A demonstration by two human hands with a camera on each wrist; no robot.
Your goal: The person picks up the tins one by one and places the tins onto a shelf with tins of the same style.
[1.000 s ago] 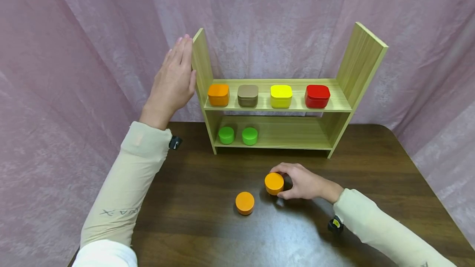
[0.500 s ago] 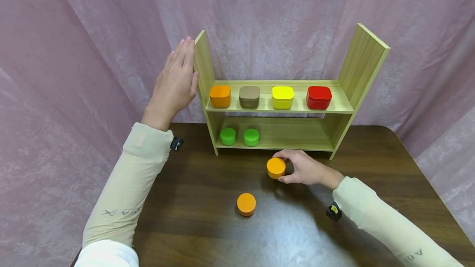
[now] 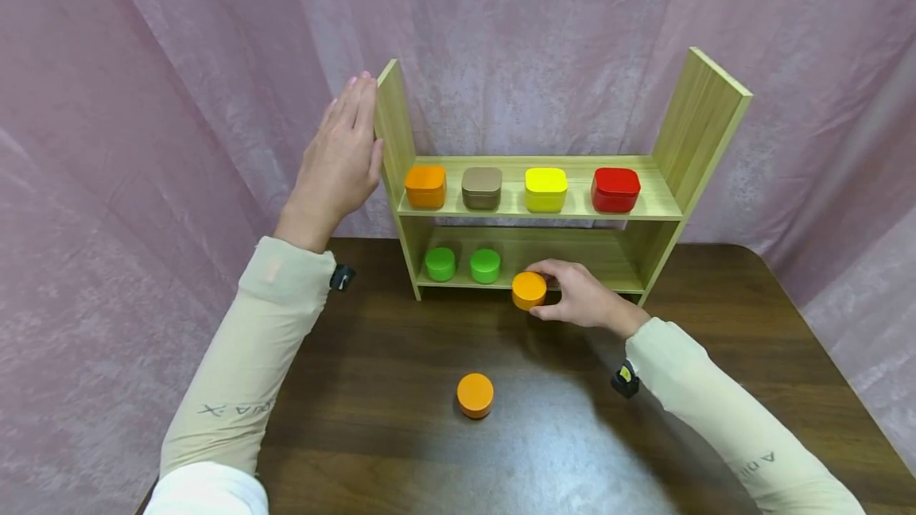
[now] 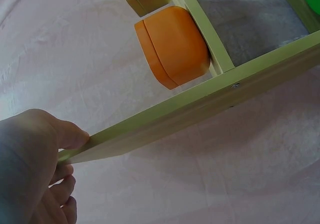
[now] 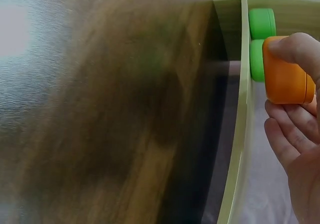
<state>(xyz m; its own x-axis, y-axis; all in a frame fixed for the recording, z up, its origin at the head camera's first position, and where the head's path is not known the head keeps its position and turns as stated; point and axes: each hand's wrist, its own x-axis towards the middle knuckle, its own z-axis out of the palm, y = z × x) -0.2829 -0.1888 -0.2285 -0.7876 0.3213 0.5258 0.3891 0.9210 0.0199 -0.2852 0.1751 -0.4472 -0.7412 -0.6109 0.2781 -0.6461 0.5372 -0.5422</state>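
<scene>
In the head view my left hand (image 3: 336,157) is at the left side panel of a small two-tier wooden shelf (image 3: 537,254). The left wrist view shows its thumb at the panel's edge and the other fingers on the outer side. My right hand (image 3: 583,296) pinches a round orange lidded container (image 3: 529,291) between thumb and fingers, at the front edge of the lower tier. Two round green containers (image 3: 440,264) stand on that tier, to the left of it. A second round orange container (image 3: 475,395) sits on the table.
Along the upper tier stand square-shaped containers: orange (image 3: 425,186), brown (image 3: 482,187), yellow (image 3: 545,189) and red (image 3: 615,189). The shelf stands on a dark wooden table (image 3: 372,420), with a pink curtain (image 3: 529,38) behind.
My right hand has carried the round orange container from the middle of the table away from me to the lower tier's front edge. The left hand stays at the side panel.
</scene>
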